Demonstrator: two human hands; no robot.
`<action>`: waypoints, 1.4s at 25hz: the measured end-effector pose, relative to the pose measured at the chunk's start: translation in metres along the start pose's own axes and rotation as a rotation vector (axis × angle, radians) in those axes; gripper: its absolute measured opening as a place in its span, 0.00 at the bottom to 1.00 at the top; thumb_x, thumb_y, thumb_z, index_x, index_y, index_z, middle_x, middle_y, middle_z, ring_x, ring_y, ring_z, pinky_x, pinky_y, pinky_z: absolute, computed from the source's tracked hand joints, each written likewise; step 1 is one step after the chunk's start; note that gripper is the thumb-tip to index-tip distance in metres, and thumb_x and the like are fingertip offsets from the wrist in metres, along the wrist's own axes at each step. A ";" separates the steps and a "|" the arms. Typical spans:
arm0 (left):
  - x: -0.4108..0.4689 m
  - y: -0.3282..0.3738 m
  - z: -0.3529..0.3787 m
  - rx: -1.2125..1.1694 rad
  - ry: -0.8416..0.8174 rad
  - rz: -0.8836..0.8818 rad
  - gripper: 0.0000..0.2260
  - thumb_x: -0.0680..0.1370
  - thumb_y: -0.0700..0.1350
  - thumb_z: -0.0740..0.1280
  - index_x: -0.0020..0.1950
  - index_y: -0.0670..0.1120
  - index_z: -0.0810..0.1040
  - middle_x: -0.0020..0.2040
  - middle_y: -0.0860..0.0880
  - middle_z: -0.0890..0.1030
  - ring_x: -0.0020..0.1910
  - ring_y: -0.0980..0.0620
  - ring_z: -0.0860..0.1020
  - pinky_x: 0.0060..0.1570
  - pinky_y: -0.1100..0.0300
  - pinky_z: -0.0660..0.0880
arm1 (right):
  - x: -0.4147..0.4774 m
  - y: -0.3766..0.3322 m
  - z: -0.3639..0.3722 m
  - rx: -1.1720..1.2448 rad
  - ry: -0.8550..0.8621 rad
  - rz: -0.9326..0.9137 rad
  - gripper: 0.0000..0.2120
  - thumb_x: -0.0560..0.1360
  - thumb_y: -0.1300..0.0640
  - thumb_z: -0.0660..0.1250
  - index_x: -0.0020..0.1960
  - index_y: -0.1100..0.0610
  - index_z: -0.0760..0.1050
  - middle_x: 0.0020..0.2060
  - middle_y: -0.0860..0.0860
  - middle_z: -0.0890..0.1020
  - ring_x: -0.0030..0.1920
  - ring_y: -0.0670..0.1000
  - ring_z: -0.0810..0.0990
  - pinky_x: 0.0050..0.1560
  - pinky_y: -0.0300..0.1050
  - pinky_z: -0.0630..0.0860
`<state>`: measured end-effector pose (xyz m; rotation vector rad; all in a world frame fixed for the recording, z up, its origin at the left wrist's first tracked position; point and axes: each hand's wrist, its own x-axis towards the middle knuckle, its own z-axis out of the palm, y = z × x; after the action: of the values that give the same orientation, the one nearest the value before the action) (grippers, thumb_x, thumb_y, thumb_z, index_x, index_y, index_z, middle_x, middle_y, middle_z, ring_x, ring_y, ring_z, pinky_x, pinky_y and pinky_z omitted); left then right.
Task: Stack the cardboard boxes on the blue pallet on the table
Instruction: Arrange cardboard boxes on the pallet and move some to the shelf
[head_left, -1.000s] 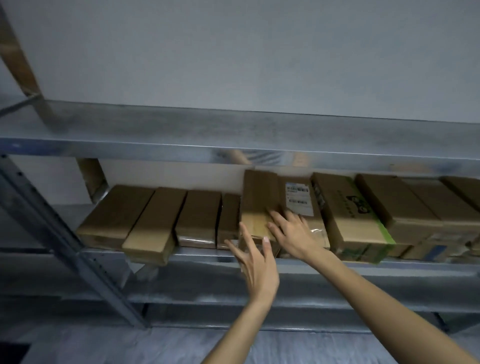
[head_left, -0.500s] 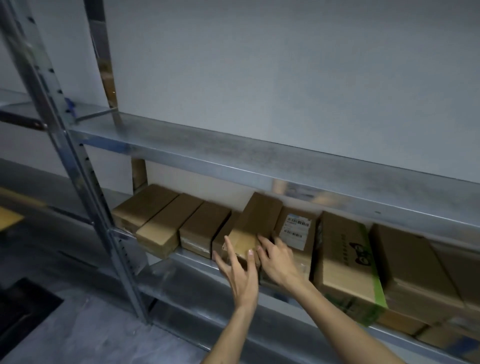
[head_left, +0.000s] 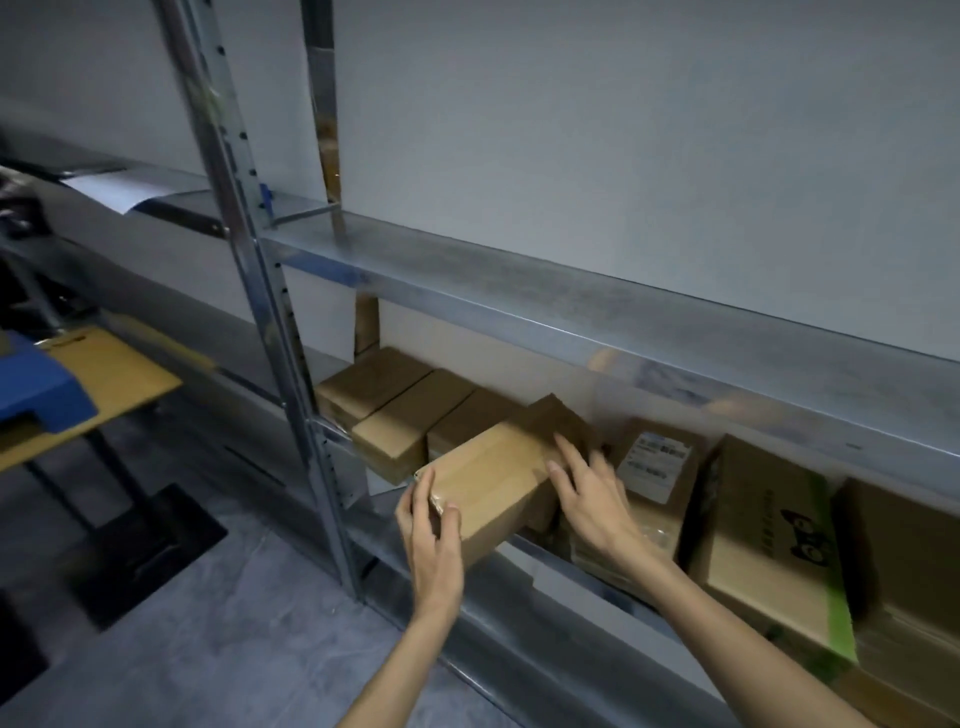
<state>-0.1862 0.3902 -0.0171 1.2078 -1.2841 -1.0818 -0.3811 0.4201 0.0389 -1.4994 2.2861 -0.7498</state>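
Box (head_left: 493, 480) clasped by left grip (head_left: 434, 538), right grip (head_left: 595, 501) spread flat against it

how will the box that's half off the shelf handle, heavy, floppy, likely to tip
Probably stiff: the cardboard box shows crisp edges though its near end overhangs the shelf. Likely fairly light, since the left hand grips just one corner and the right hand rests flat on it. It could tip forward if released.

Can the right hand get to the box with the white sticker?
Probably yes: the right hand lies right beside the labelled box, nothing between them, though it rests on the plain cardboard box.
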 end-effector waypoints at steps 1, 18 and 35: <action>0.003 0.000 -0.023 -0.003 0.000 0.001 0.18 0.80 0.57 0.60 0.70 0.71 0.65 0.73 0.59 0.61 0.62 0.63 0.68 0.50 0.67 0.67 | 0.004 -0.007 0.002 0.009 0.027 -0.002 0.26 0.82 0.38 0.49 0.79 0.39 0.53 0.77 0.61 0.60 0.77 0.62 0.57 0.76 0.61 0.57; 0.066 -0.001 -0.497 0.106 0.403 -0.010 0.20 0.85 0.53 0.57 0.66 0.81 0.62 0.70 0.67 0.66 0.65 0.76 0.64 0.62 0.70 0.61 | 0.003 -0.377 0.268 0.150 -0.444 -0.578 0.27 0.78 0.31 0.50 0.76 0.31 0.53 0.71 0.49 0.70 0.70 0.55 0.69 0.63 0.56 0.68; 0.142 -0.036 -0.758 0.173 0.742 -0.152 0.23 0.83 0.56 0.60 0.75 0.69 0.58 0.69 0.69 0.67 0.72 0.57 0.67 0.68 0.59 0.65 | -0.007 -0.657 0.493 0.278 -0.657 -0.643 0.25 0.78 0.32 0.55 0.74 0.33 0.61 0.63 0.53 0.71 0.65 0.59 0.71 0.66 0.58 0.70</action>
<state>0.5755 0.2705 0.0157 1.6514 -0.7207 -0.5296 0.3717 0.0918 0.0143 -1.9754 1.1812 -0.5639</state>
